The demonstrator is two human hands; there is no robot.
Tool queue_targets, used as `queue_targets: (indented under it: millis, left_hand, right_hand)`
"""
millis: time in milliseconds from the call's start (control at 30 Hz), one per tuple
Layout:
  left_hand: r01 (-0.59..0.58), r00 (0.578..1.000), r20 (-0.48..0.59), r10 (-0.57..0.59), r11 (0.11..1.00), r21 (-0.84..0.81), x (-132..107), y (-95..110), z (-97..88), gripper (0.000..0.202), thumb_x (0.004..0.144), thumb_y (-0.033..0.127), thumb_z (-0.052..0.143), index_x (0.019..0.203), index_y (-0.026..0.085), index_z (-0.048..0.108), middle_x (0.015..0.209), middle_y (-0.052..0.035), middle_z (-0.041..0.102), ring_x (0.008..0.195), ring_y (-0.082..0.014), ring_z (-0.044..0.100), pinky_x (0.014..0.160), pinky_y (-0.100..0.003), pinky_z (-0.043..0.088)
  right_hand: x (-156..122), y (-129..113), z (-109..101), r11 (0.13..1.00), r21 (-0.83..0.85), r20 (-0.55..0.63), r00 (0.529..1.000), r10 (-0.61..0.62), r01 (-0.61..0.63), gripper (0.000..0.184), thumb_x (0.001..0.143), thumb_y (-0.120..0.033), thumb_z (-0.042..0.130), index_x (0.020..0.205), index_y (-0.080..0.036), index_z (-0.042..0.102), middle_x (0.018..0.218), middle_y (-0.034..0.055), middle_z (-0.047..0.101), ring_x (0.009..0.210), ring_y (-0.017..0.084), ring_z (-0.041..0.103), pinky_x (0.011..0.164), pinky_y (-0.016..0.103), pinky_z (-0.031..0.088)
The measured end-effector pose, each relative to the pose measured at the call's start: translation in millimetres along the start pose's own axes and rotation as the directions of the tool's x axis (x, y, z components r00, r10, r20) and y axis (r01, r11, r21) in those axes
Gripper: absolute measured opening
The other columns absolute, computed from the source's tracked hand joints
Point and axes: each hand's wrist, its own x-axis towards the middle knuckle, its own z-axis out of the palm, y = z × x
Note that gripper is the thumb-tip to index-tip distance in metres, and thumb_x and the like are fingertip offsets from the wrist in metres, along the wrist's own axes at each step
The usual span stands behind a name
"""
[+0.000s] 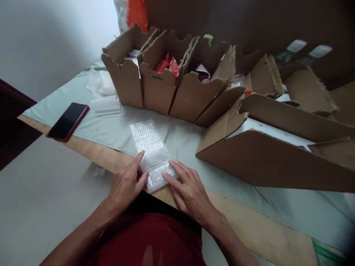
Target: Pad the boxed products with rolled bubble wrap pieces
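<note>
Where both palms press flat, bubble wrap (pixel 151 155) between left hand (pixel 128 184) and right hand (pixel 188 188).

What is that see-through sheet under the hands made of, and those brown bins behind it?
The sheet looks like clear plastic bubble wrap: rows of small glossy air pockets catch the light. The left hand and right hand press on its near end. The bins seem to be matte brown corrugated cardboard; torn, ragged edges show fluting. They stand on a pale cloth, apparently fabric or paper.

Person's left hand (pixel 126 184) and right hand (pixel 188 190) were bare, forearms unsleeved; a dark red garment covered the torso.
</note>
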Motion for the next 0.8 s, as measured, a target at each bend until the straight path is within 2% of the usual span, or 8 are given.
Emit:
queue_targets:
  millis: [67, 167, 267, 367, 533, 633, 700, 800]
  left_hand:
    - [-0.03, 0.998, -0.052, 0.032, 0.999, 0.031, -0.9, -1.3, -1.6, 0.057, 0.094, 0.023, 0.061, 0.149, 0.018, 0.045, 0.081, 0.0009, 0.067, 0.063, -0.0147, 0.062, 0.062, -0.026, 0.053]
    - [-0.127, 0.982, -0.135, 0.129, 0.992, 0.027, -10.3, 0.8, -8.9, 0.053, 0.095, 0.028, 0.064, 0.145, 0.018, 0.049, 0.106, -0.0091, 0.07, 0.092, -0.0213, 0.07, 0.082, -0.035, 0.059]
    - [-0.259, 0.963, -0.074, 0.257, 0.966, -0.015, -25.1, 8.7, -13.8, 0.049, 0.094, 0.031, 0.067, 0.14, 0.017, 0.055, 0.124, -0.015, 0.068, 0.112, -0.0269, 0.068, 0.095, -0.04, 0.057]
    - [-0.299, 0.953, -0.056, 0.297, 0.953, -0.043, -34.3, 16.3, -10.5, 0.039, 0.095, 0.022, 0.064, 0.133, 0.019, 0.059, 0.112, -0.0107, 0.074, 0.1, -0.0231, 0.071, 0.088, -0.036, 0.058]
    - [-0.145, 0.987, -0.086, 0.136, 0.983, -0.115, -31.2, 16.6, -2.1, 0.03, 0.096, 0.014, 0.059, 0.125, 0.018, 0.064, 0.098, -0.0058, 0.076, 0.083, -0.0187, 0.071, 0.078, -0.032, 0.06]
    - [-0.109, 0.99, -0.106, 0.096, 0.986, -0.128, -27.2, 12.4, -1.8, 0.026, 0.095, 0.015, 0.059, 0.12, 0.017, 0.067, 0.095, -0.0052, 0.076, 0.08, -0.0183, 0.071, 0.077, -0.033, 0.062]
    - [-0.107, 0.989, -0.119, 0.093, 0.987, -0.116, -25.1, 10.1, -2.2, 0.023, 0.096, 0.017, 0.059, 0.117, 0.017, 0.069, 0.092, -0.0051, 0.076, 0.078, -0.0183, 0.07, 0.072, -0.031, 0.061]
    - [-0.115, 0.989, -0.105, 0.106, 0.99, -0.08, -22.3, 8.4, -1.6, 0.024, 0.096, 0.018, 0.058, 0.117, 0.017, 0.069, 0.09, -0.0058, 0.076, 0.076, -0.0191, 0.07, 0.064, -0.029, 0.059]
  right_hand:
    - [7.7, 1.7, 4.8, 1.0, 0.019, -0.006, 1.0, -0.011, 0.012, 0.034, 0.092, -0.004, 0.054, 0.12, -0.018, 0.067, 0.15, 0.0173, 0.058, 0.141, 0.035, 0.05, 0.1, 0.051, 0.05]
    - [13.0, 1.0, 4.5, 0.992, 0.122, -0.026, 1.0, -0.009, 0.012, 0.025, 0.096, -0.006, 0.054, 0.113, -0.018, 0.068, 0.131, 0.0125, 0.071, 0.133, 0.032, 0.057, 0.101, 0.049, 0.049]
    - [13.0, -4.9, -1.5, 0.972, 0.233, -0.002, 1.0, 0.023, -0.022, 0.019, 0.098, -0.01, 0.055, 0.11, -0.017, 0.069, 0.105, 0.0084, 0.078, 0.103, 0.024, 0.07, 0.091, 0.042, 0.052]
    - [15.0, -10.5, -4.5, 0.952, 0.281, 0.067, 0.992, 0.11, -0.125, 0.019, 0.098, -0.012, 0.057, 0.11, -0.018, 0.071, 0.097, 0.0062, 0.078, 0.087, 0.022, 0.07, 0.082, 0.039, 0.054]
    - [16.6, -9.8, -0.5, 0.893, 0.358, 0.078, 0.962, 0.262, -0.273, 0.026, 0.099, -0.019, 0.06, 0.123, -0.02, 0.069, 0.114, 0.0067, 0.078, 0.101, 0.022, 0.072, 0.089, 0.036, 0.057]
    - [6.5, -7.7, -0.5, 0.917, 0.332, -0.104, 0.958, 0.268, -0.221, 0.033, 0.097, -0.023, 0.064, 0.13, -0.02, 0.064, 0.122, 0.0101, 0.074, 0.11, 0.024, 0.07, 0.094, 0.038, 0.057]
    - [-2.9, -8.3, -2.6, 0.958, 0.242, -0.244, 0.945, 0.217, -0.157, 0.035, 0.095, -0.02, 0.066, 0.13, -0.02, 0.063, 0.127, 0.0129, 0.07, 0.114, 0.026, 0.067, 0.095, 0.041, 0.055]
    - [-11.3, -11.5, -4.3, 0.993, 0.105, -0.256, 0.963, 0.081, -0.055, 0.036, 0.092, -0.011, 0.065, 0.127, -0.021, 0.064, 0.133, 0.0147, 0.067, 0.124, 0.029, 0.063, 0.097, 0.045, 0.053]
